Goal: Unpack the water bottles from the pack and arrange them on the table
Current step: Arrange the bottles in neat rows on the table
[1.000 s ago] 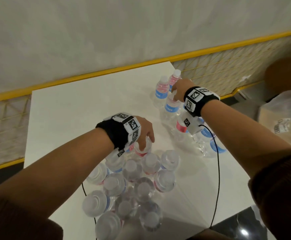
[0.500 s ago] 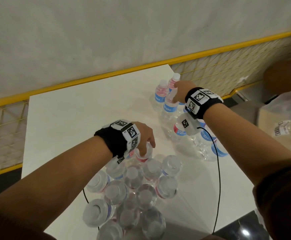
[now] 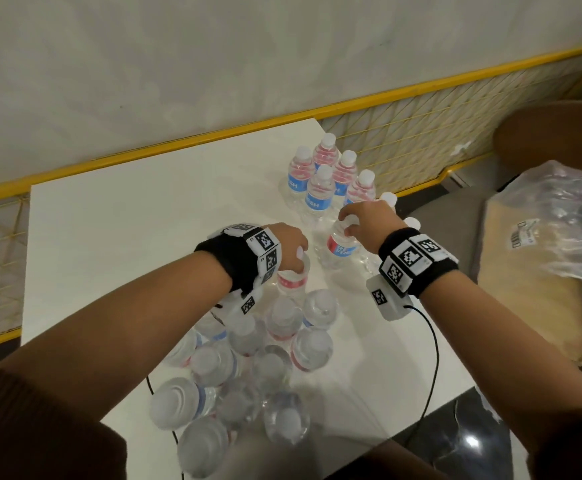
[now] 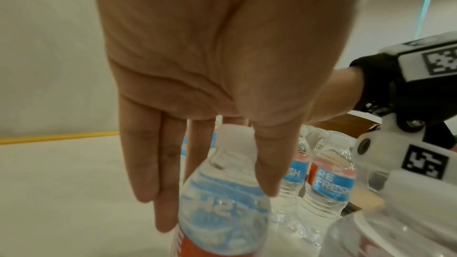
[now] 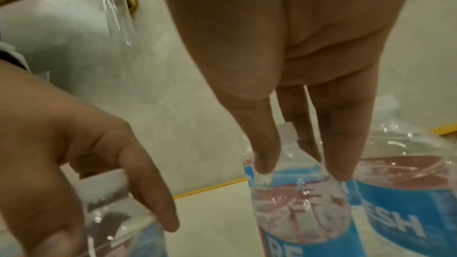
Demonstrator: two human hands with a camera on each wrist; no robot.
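Left hand (image 3: pixel 291 245) grip clamped on upright clear plastic water bottle (image 3: pixel 292 278) neck; arranged bottle group (image 3: pixel 324 178) lies at 1 o'clock. Right hand (image 3: pixel 369 221) grip clamped on another bottle (image 3: pixel 340 247), nearer.

Soft, dim indoor light leaves the head view muted, with faint shadows on the white surface (image 3: pixel 116 237) and one bright glare spot on the dark floor (image 3: pixel 471 441). Straight lines bow toward the edges of the wide-angle view. Both wrist views are soft and grainy, with the near palms and bottles blurred.
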